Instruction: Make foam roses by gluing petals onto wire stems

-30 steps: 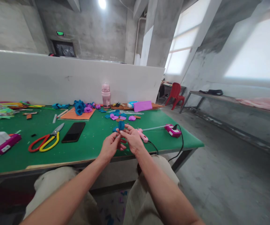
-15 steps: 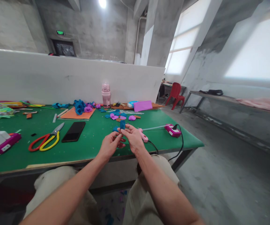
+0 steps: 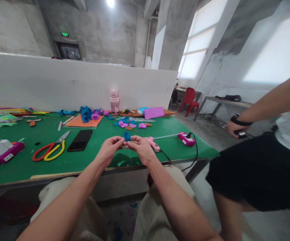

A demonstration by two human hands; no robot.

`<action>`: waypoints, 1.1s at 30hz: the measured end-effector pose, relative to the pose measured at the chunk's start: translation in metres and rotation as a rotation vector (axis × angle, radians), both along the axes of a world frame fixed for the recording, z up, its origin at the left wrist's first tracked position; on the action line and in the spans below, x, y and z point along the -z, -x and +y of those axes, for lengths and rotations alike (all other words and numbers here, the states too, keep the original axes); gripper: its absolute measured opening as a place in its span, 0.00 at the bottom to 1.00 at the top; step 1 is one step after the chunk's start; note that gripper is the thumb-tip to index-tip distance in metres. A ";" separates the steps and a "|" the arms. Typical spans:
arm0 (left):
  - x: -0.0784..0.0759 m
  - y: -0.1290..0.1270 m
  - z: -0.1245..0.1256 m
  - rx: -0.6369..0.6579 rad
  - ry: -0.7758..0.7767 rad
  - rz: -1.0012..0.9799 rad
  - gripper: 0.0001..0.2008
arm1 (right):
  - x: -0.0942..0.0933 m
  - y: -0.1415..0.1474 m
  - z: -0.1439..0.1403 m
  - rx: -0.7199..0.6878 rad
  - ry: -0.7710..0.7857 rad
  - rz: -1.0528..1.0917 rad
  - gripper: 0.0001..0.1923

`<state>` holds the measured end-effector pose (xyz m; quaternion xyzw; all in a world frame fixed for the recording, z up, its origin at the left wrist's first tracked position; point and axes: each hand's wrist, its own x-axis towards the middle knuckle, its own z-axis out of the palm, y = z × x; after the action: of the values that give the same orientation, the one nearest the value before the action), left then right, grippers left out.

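Observation:
Between my two hands, above the green table (image 3: 104, 134), is a small blue crepe-paper petal (image 3: 127, 136). The fingertips of my left hand (image 3: 111, 149) pinch its left side, and those of my right hand (image 3: 140, 147) pinch its right side. Just beyond my right hand lies a pink glue gun (image 3: 154, 144) with a clear glue stick (image 3: 167, 136) in its back. Past my fingers, several loose blue and purple paper petals (image 3: 142, 126) are scattered. Blue paper flowers (image 3: 85, 113) rest on an orange sheet (image 3: 83, 123).
Scissors (image 3: 51, 149) and a black phone (image 3: 79, 140) lie to my left. Purple power strips (image 3: 186, 139) sit at both sides, one with a cable hanging off the edge. A pink bottle (image 3: 114, 101) stands by the white divider (image 3: 79, 82). Another person (image 3: 257, 164) is close on the right.
My hands have drawn level, and the blue petal sits lower between them. A person has come into view on the right.

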<state>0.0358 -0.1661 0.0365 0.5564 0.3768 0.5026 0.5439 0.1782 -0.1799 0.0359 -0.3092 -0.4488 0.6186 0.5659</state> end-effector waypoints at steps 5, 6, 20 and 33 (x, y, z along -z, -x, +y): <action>0.001 0.000 0.000 0.050 0.049 -0.082 0.10 | 0.001 -0.002 0.000 -0.040 0.049 0.038 0.16; 0.001 0.001 0.000 0.056 0.052 -0.086 0.10 | 0.001 -0.002 0.000 -0.043 0.054 0.045 0.16; -0.002 -0.001 -0.002 0.048 0.080 -0.121 0.09 | 0.002 -0.002 -0.002 -0.082 0.094 0.093 0.16; -0.003 -0.005 -0.004 0.007 0.138 -0.249 0.10 | 0.004 0.002 -0.002 -0.017 0.035 0.034 0.13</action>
<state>0.0409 -0.1696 0.0397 0.4522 0.3379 0.5389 0.6252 0.1758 -0.1816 0.0319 -0.3047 -0.4306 0.6366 0.5626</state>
